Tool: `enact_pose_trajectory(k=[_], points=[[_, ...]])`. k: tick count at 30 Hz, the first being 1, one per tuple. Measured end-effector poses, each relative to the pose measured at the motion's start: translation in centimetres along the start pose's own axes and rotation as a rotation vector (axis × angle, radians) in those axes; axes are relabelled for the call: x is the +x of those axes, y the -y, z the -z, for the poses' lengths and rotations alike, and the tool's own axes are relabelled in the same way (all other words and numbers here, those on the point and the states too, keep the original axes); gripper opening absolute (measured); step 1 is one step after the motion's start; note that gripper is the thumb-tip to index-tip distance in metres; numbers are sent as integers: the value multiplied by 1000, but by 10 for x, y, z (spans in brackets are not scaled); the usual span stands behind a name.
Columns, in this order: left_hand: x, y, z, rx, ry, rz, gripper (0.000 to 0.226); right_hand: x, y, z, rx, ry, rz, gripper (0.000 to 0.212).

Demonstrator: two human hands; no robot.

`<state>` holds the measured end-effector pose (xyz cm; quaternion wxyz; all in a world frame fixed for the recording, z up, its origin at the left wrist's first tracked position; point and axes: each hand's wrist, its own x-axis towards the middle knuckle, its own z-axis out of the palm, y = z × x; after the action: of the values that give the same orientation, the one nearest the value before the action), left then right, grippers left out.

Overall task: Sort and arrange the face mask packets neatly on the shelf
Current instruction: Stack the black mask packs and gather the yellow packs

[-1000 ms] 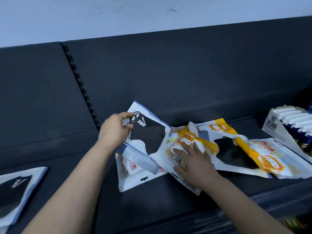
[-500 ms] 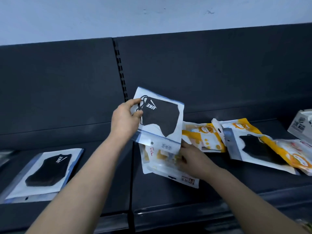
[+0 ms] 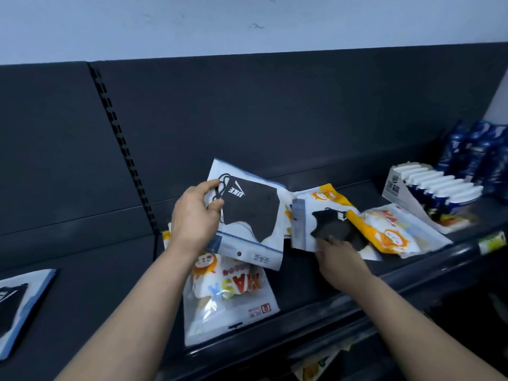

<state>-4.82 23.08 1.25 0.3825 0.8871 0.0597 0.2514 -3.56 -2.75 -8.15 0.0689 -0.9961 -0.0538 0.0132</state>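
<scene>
Currently left hand (image 3: 196, 215) fingers pinch a white plastic black-mask packet (image 3: 248, 213) above the dark shelf (image 3: 110, 270). Right hand (image 3: 339, 259) touches a second black-mask packet (image 3: 330, 224) in the pile, grip unclear (blur); yanking it could drag overlapping orange packets (image 3: 390, 232) off.

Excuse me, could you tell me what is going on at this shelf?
A person is tidying a dark shelf. The left hand holds one black-mask packet up off the shelf; the right hand reaches onto a second black-mask packet lying beside it, its grip blurred. Several orange packets lie scattered around.
</scene>
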Motion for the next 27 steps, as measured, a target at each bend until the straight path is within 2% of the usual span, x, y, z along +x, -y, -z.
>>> enact_pose_trajectory(k=[2,4,6,8,11,15,20,27], points=[[-2,-8,-10,14,-14,32,39,3,1,-2,99,-80,118,42],[-6,-13,-16,42,-32,57,40,11,-7,0,203,-177,161,50],[-10,-16,-19,65,-63,81,40,20,-19,7,177,-226,183,53],[-14,-15,-19,66,-90,116,39,30,-30,10,109,-208,201,51],[-19,-15,-21,74,-123,177,38,42,-36,12,102,-73,251,41],[-23,-17,-23,98,-149,242,37,58,-37,22,5,-127,314,48],[-28,-21,-26,72,-194,329,36,93,-46,34,84,144,378,72],[-32,-22,-38,62,-254,398,37,157,-58,44,40,476,489,90]])
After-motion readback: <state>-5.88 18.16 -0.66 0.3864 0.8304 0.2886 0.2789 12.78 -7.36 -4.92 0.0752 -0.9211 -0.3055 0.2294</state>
